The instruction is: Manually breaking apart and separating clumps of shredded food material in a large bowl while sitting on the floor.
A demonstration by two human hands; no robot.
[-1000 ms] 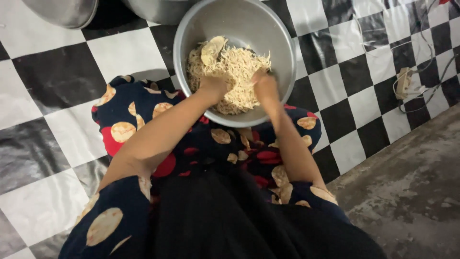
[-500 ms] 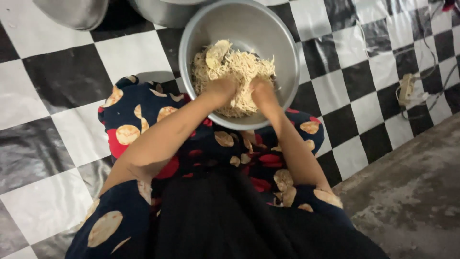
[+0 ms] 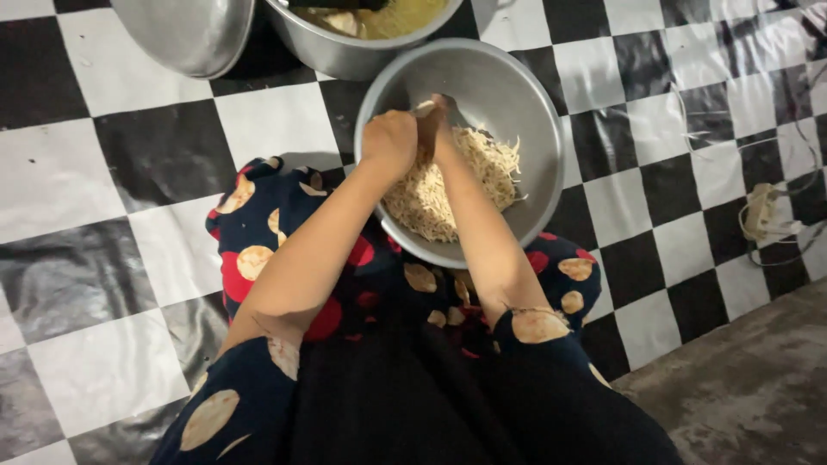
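Your left hand (image 3: 389,142) and right hand (image 3: 441,120) meet at approx 11 o'clock inside the round silver metal bowl (image 3: 517,95), which rests against your lap on the black-and-white checkered floor sheet (image 3: 155,146). The left hand's fingers are curled into a fist. The right hand's fingers are pressed together against it; whether they pinch something pale between them, you can't tell, as it's hidden behind the fist.

The heap of pale shredded noodle-like strands (image 3: 465,185) sits in the bowl's lower half, 5 to 7 o'clock, w/ loose ends straying toward 3 o'clock. Its long axis runs roughly 1 to 7 o'clock, from the far wall down to the rim nearest you; single strands point every which way.

Risks, as a judgement:
- The bowl looks tilted toward you w/ its near rim on your dark dotted skirt (image 3: 284,224). A hard downward press at the near side could tip it and spill strands onto the cloth.
- Strands near the right edge could flick over the rim if you lift fast.
- The steel pot w/ yellowish contents (image 3: 362,52) touches the bowl's far rim at 12 o'clock; a forward shove may knock it. The upturned metal lid (image 3: 185,34) is just beside the pot.
- A pale plug w/ cord (image 3: 762,215) lies at 3 o'clock, well apart.
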